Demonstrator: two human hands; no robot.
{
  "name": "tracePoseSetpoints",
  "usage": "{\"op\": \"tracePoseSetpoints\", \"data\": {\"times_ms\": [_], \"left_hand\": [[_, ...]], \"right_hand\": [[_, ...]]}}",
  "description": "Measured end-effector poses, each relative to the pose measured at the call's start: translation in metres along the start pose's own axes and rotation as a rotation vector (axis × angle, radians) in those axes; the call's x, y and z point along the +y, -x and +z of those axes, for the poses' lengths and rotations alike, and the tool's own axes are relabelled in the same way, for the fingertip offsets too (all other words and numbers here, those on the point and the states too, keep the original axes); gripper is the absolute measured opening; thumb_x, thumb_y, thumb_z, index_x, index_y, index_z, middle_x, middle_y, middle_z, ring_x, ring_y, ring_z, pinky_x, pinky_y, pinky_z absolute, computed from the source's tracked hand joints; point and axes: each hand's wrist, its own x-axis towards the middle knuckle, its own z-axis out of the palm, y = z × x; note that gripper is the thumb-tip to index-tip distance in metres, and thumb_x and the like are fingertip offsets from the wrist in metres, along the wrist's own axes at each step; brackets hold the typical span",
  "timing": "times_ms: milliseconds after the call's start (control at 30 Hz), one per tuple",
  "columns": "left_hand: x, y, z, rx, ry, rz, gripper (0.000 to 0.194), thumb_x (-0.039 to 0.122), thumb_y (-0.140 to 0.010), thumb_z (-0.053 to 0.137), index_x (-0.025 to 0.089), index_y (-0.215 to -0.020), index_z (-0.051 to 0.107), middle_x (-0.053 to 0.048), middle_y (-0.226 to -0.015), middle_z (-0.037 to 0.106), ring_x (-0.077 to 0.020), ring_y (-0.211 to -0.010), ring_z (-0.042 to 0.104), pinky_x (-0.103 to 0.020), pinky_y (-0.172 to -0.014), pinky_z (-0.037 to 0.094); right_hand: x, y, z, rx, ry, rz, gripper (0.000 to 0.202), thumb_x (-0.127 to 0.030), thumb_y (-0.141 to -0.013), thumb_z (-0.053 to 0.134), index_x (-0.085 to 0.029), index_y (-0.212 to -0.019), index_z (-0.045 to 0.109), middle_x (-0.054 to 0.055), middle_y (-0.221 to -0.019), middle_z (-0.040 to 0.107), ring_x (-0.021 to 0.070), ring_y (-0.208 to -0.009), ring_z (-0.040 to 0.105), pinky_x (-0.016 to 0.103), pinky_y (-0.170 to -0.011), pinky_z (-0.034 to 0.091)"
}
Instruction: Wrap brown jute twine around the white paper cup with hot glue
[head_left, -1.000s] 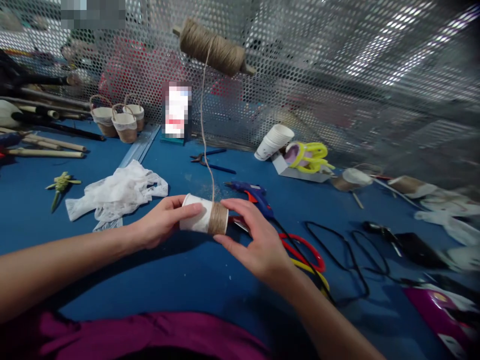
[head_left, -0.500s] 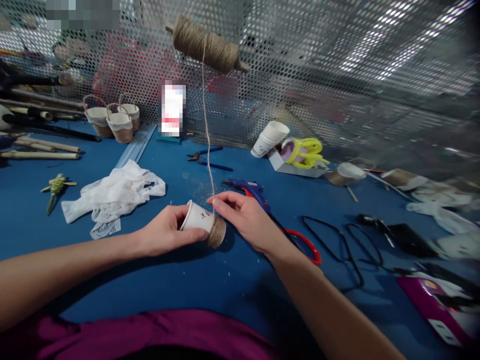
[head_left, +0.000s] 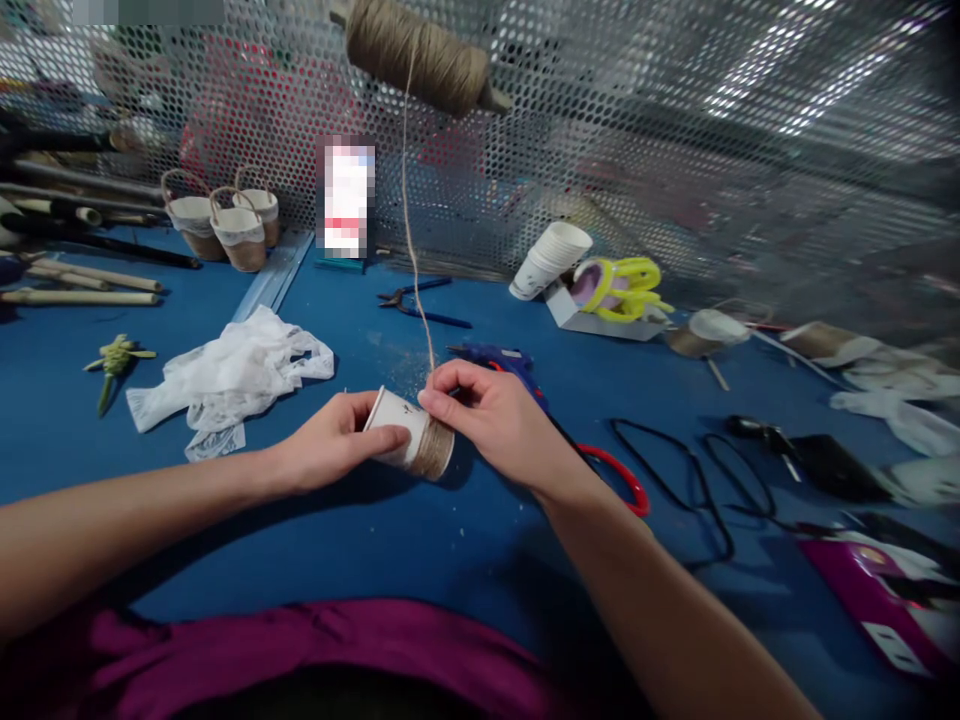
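Note:
My left hand (head_left: 337,437) is wrapped round a white paper cup (head_left: 391,414), which lies tilted with its mouth toward the left. Brown twine (head_left: 432,449) is wound round the cup's base end. With thumb and forefinger, my right hand (head_left: 480,410) pinches the twine strand (head_left: 414,262) just above the wound part. That strand runs up to a large twine spool (head_left: 416,55) on a rod in front of the perforated metal screen. Behind my right hand lies a blue glue gun (head_left: 499,357), partly hidden by it.
White lace (head_left: 232,375) lies left of the cup, pliers (head_left: 424,302) beyond it. Three small twine-wrapped baskets (head_left: 241,240) stand at the back left. Stacked cups (head_left: 551,260) and a box with yellow-handled scissors (head_left: 600,325) are back right. A black cord (head_left: 701,480) loops at right.
The whole view has shifted, so the spool and table items sit higher. More twine covers the cup's side, and my right hand has moved slightly up along with the strand.

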Motion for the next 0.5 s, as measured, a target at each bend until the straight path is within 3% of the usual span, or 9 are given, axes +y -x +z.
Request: {"op": "tracePoseSetpoints", "data": {"times_ms": [500], "left_hand": [[-0.002, 0.005, 0.007, -0.032, -0.072, -0.057, 0.017, 0.023, -0.061, 0.060, 0.014, -0.071, 0.050, 0.005, -0.058, 0.047, -0.0077, -0.052, 0.041, -0.021, -0.051, 0.034]], "right_hand": [[0.000, -0.001, 0.013, -0.056, -0.065, 0.018, 0.013, -0.029, -0.075, 0.056, -0.016, -0.074, 0.055, 0.000, -0.072, 0.056, 0.0104, -0.065, 0.052, 0.024, -0.060, 0.043]]}}
